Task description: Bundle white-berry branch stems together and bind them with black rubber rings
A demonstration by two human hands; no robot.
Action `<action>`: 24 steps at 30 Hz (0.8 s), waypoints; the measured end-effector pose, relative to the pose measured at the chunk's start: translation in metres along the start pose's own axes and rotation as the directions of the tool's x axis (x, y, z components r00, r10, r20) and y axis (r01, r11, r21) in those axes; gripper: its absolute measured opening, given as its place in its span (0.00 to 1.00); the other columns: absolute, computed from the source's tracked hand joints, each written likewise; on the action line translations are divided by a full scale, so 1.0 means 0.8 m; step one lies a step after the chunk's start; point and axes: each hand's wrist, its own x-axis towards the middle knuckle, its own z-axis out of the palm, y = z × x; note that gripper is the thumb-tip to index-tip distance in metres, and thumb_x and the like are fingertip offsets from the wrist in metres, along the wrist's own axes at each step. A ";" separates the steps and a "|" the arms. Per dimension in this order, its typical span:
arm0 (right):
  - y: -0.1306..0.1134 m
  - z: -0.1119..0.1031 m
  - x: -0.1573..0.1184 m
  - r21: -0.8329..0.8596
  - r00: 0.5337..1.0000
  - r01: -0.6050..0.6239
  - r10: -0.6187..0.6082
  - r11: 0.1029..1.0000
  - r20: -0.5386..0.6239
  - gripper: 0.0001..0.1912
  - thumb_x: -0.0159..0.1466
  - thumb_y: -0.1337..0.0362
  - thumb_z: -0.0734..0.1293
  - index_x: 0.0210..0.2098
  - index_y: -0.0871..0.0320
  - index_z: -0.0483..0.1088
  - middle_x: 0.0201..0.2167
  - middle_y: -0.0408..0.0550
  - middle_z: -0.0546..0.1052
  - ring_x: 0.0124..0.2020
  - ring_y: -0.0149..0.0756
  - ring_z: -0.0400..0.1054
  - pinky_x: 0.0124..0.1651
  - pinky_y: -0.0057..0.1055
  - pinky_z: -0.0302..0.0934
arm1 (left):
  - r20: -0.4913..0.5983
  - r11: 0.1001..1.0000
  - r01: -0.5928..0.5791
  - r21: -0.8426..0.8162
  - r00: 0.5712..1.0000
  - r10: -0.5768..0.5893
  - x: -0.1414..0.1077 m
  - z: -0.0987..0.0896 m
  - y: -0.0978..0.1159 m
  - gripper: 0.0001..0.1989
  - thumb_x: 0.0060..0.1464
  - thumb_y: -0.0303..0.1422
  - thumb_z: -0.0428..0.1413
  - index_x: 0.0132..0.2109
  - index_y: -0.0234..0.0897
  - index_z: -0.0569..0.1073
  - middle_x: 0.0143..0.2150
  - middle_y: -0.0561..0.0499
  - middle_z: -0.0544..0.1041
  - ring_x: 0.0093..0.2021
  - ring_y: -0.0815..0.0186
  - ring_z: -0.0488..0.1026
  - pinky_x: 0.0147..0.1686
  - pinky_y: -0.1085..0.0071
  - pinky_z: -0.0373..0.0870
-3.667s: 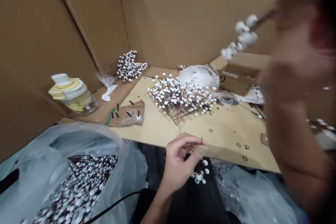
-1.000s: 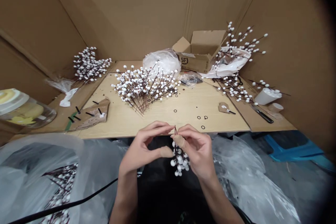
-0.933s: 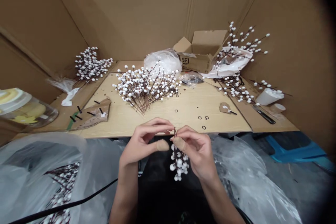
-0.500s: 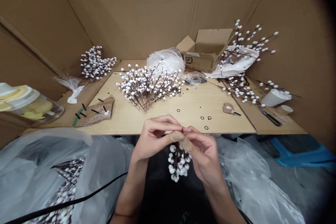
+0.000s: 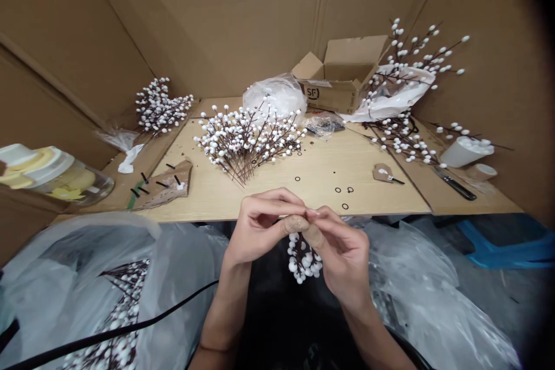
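The left hand (image 5: 262, 225) and right hand (image 5: 342, 257) both grasp, taped thumbs (image 5: 295, 224) pressed together on the hidden top of a white-berried sprig (image 5: 302, 260), which hangs below the hands, its berries dangling clear of the surface (image 5: 368, 199).

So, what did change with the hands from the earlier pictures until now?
The right hand came down from high at the side to join the left hand. Their tan-covered thumbs now press together at the top of the white-berried sprig, which hangs below. The big berry bunch stayed on the wooden board.
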 end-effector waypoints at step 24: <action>-0.008 0.004 0.000 -0.131 0.998 0.025 -0.017 0.991 0.067 0.14 0.60 0.75 0.65 0.39 0.52 0.75 0.30 0.44 0.68 0.33 0.23 0.64 0.34 0.19 0.60 | 0.161 0.996 -0.070 -0.057 0.984 0.078 0.001 -0.017 -0.004 0.10 0.50 0.25 0.60 0.39 0.41 0.81 0.28 0.45 0.74 0.30 0.66 0.70 0.29 0.69 0.67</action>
